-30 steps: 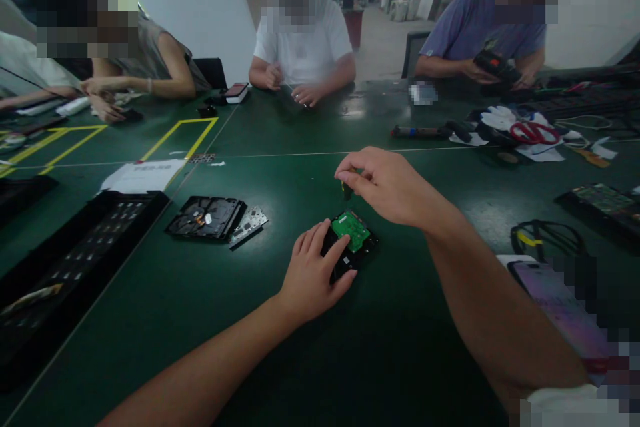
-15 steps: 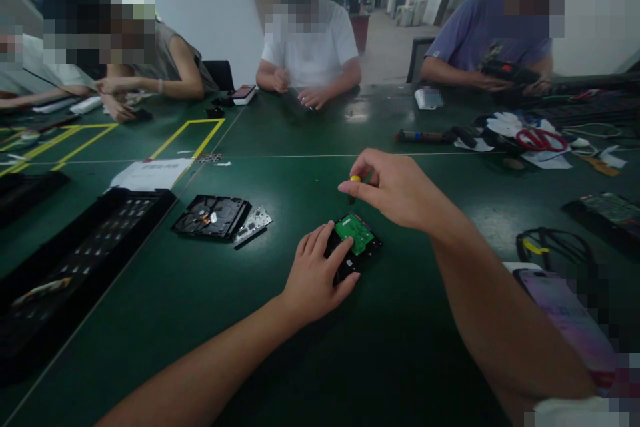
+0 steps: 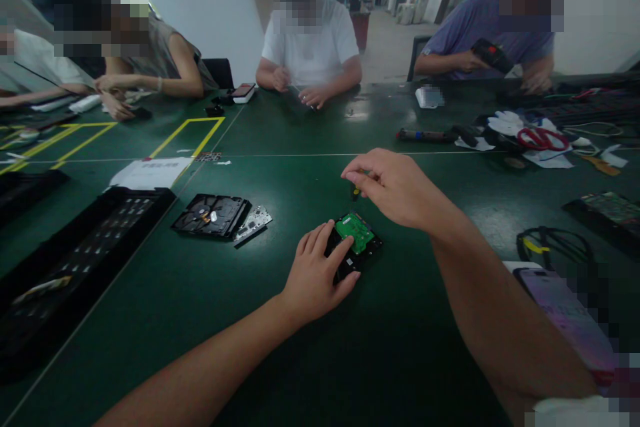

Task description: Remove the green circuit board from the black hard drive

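A hard drive (image 3: 359, 255) with a green circuit board (image 3: 353, 232) on its upper face lies in front of me on the dark green table. My left hand (image 3: 320, 267) holds it down from the left, fingers over its far edge and board, thumb along its near side. Above the board's far edge, my right hand (image 3: 387, 183) pinches a small screwdriver (image 3: 355, 192) with a black and yellow handle. Its tip is too faint to make out, so I cannot tell whether it touches a screw. Left of my hands sits another, opened drive (image 3: 210, 217) beside a loose metal plate (image 3: 254, 224).
A long black tray (image 3: 95, 253) occupies the left, near a white paper (image 3: 150, 173). On the right are a phone (image 3: 565, 313), a coiled black cable (image 3: 550, 245), another circuit board (image 3: 610, 213) and red-handled scissors (image 3: 543, 139). Several people sit across the table; one holds a power drill (image 3: 493, 55).
My right fingers have shifted on the screwdriver, and its yellow part shows lower, beneath the fingertips. My left hand and the drive stay still. Across the table, the power drill has been raised and tilted.
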The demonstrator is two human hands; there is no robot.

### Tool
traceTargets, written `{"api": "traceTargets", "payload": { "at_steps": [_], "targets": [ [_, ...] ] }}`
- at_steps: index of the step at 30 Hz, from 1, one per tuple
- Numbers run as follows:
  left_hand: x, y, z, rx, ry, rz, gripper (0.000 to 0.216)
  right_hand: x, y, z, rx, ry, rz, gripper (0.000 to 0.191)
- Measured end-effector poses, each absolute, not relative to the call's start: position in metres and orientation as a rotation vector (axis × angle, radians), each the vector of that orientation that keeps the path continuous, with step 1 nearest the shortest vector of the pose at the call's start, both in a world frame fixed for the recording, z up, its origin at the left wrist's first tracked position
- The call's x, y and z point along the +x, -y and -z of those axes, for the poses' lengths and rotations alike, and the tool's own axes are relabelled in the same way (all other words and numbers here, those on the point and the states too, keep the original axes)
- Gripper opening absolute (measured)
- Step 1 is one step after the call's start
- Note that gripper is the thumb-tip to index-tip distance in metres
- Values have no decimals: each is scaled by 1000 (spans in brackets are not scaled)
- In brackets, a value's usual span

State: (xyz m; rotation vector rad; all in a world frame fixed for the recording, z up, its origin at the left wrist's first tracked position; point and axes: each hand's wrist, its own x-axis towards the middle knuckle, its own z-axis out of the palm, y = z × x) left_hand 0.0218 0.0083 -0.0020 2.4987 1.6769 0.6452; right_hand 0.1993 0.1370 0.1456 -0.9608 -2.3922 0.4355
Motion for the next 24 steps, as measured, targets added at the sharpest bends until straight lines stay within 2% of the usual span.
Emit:
{"api": "traceTargets", "payload": {
  "at_steps": [11,15,19,24],
  "targets": [
    [21,-9,4,2481,-1678,-656,62,202,-133,-146,-1074,2307,-511,12],
    [21,-8,3,2486,-1676,-643,63,201,-134,-146,-1058,2319,-482,17],
    [21,-8,4,2493,-1681,-628,61,202,-135,-145,-1011,2322,-493,12],
    [21,-9,4,2490,-1673,-639,62,200,-135,-143,-1035,2269,-592,22]
  ]
}}
